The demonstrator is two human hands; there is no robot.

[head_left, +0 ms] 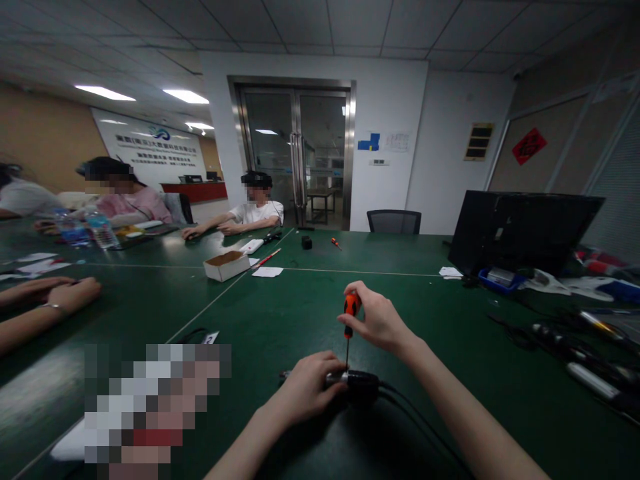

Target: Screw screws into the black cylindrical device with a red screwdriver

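Note:
My right hand (376, 316) is closed around the orange-and-black handle of a screwdriver (351, 305), held upright with its thin shaft pointing down. The shaft's tip meets the top of a black-and-silver cabled device (364, 382) low over the green table; whether it sits in a screw is too small to tell. My left hand (311, 385) wraps the device's silver part from the left and hides much of it. Black cables (415, 415) run from its right end toward the table's near edge.
A second screwdriver (336, 243) and a small black block (307, 243) lie farther back. Left of them stands an open cardboard box (227, 266). A monitor (523, 230) and cabled tools (565, 340) are on the right. Other people sit along the left; one co-worker's hands (70, 297) are near.

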